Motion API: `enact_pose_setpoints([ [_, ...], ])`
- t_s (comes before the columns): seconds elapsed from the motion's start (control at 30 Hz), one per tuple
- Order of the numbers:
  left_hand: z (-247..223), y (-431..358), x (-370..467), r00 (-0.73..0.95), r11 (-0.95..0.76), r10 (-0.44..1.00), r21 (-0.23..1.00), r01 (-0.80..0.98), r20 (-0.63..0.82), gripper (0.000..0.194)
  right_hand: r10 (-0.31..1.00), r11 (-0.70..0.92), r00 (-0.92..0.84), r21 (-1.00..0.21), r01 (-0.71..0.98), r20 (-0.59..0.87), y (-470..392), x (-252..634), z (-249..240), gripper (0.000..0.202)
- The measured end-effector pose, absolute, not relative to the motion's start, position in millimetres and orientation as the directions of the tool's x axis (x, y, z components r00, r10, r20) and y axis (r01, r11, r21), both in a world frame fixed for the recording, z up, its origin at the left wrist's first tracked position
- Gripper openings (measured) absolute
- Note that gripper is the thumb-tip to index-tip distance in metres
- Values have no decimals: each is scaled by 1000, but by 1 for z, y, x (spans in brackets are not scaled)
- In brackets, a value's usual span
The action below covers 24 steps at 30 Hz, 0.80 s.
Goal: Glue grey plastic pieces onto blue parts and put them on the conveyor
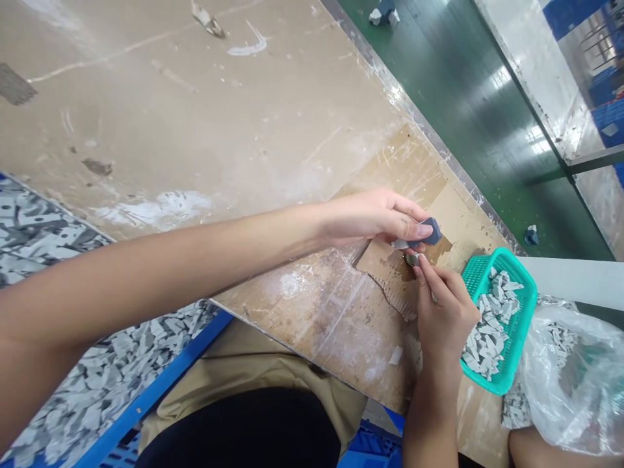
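Note:
My left hand (373,218) is closed around a dark blue-grey block (431,232), whose blunt end sticks out past the thumb. A pale bit shows under the fingers of that hand. Just below, my right hand (444,311) pinches a small light-grey piece (412,259) between thumb and fingertips, close to the block. Whether the two parts touch I cannot tell. Both hands are above a torn piece of cardboard (387,273) on the worn wooden table (244,130). To the right of my right hand stands a green plastic basket (529,315) holding several small grey-white pieces.
A clear plastic bag (580,390) with similar pieces lies beyond the basket, near another person's bare limb (529,448). Beyond the table edge runs a green conveyor belt (439,84) carrying blue-grey parts (532,234). A blue bin (160,396) full of grey pieces stands at left.

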<state>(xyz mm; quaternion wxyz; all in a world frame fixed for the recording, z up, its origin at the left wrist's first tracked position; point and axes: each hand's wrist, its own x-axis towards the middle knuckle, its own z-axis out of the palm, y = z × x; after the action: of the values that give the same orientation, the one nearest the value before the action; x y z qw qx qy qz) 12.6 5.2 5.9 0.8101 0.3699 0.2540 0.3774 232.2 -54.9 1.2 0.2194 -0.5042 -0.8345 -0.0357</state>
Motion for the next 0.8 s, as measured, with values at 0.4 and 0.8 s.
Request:
enact_pose_setpoints([
  [0.4, 5, -9, 31, 435, 314, 885, 903, -293, -167, 17, 817, 399, 4, -570, 718, 577, -65, 225, 19, 21],
  [0.8, 5, -19, 41, 500, 369, 854, 846, -385, -145, 21, 852, 452, -108, -615, 646, 513, -71, 223, 28, 29],
])
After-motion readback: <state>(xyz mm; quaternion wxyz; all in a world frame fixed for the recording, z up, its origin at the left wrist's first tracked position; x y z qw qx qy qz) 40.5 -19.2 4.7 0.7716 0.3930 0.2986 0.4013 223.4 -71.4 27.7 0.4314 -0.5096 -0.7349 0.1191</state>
